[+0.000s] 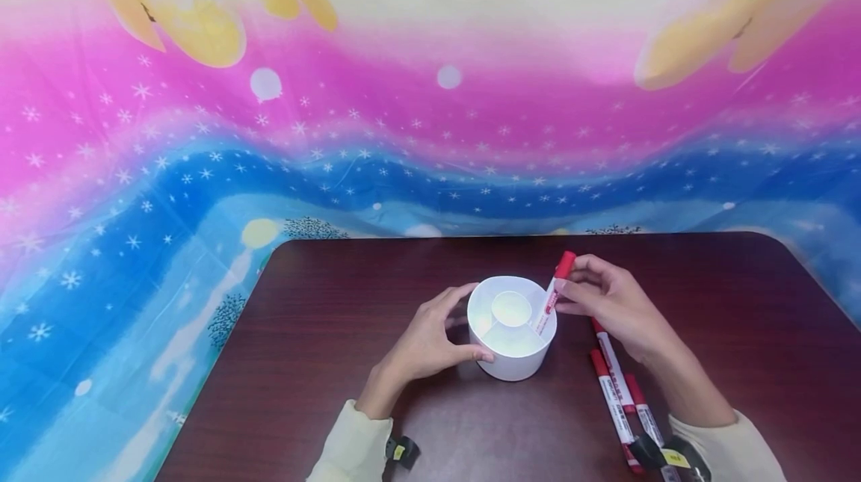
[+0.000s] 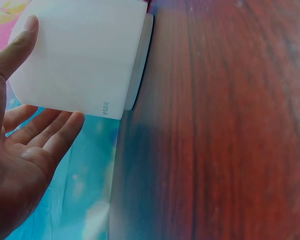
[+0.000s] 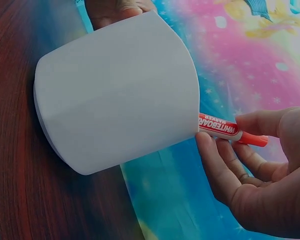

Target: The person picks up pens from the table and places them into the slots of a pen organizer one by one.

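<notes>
A round white pen holder [image 1: 514, 366] with divided compartments and a round cup in its middle stands upright on the table. My left hand [image 1: 430, 336] holds its left side, thumb at the front and fingers round the back; the left wrist view shows this hand [image 2: 35, 145] against the smooth white wall [image 2: 82, 55]. With thumb and fingers my right hand [image 1: 619, 306] pinches a red-capped whiteboard marker [image 1: 565, 267]. The marker leans, cap up, with its lower end inside a right-hand compartment. In the right wrist view its label [image 3: 217, 126] shows above the rim; the holder's wall hides the rest.
Three more red-capped markers lie on the dark wood table [image 1: 303, 362], beneath and beside the right forearm; one is this front marker [image 1: 613, 403]. The right wrist strap [image 1: 673, 457] partly covers them. A colourful printed cloth [image 1: 403, 131] hangs behind the table.
</notes>
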Motion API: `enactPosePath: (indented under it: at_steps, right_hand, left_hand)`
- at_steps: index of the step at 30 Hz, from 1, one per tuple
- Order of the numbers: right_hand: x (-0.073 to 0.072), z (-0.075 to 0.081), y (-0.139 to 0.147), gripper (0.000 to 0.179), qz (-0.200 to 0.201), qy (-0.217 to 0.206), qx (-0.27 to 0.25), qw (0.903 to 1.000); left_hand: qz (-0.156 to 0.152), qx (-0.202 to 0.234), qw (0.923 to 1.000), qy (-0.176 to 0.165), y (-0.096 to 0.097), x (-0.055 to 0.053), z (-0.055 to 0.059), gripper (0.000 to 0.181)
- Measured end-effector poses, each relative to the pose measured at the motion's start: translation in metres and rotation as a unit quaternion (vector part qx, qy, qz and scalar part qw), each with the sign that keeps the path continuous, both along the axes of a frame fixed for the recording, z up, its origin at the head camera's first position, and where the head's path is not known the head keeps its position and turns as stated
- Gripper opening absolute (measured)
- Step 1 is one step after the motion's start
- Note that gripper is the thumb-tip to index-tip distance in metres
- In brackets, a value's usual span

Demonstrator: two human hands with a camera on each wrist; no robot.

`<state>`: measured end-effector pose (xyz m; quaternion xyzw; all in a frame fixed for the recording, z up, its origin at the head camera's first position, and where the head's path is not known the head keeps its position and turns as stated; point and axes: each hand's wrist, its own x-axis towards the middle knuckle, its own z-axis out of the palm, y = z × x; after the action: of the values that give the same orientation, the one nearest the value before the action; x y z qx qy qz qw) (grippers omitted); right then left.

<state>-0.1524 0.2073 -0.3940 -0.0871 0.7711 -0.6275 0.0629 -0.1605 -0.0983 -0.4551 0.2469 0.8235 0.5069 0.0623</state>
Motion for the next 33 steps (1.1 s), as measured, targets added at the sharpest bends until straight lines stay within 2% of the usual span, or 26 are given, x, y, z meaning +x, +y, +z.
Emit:
enactPosePath:
  at_steps: [15, 33]
  right_hand:
    - [0.000, -0.002, -0.002, 0.042, -0.010, 0.015, 0.042, 0.9990]
    - [0.001, 0.000, 0.007, 0.045, -0.012, 0.009, 0.060, 0.9981]
  left_hand:
    - [0.001, -0.005, 1.0000, 0.005, 0.000, 0.000, -0.001, 0.103]
    - [0.002, -0.011, 0.9999, 0.004, 0.000, 0.002, 0.002, 0.103]
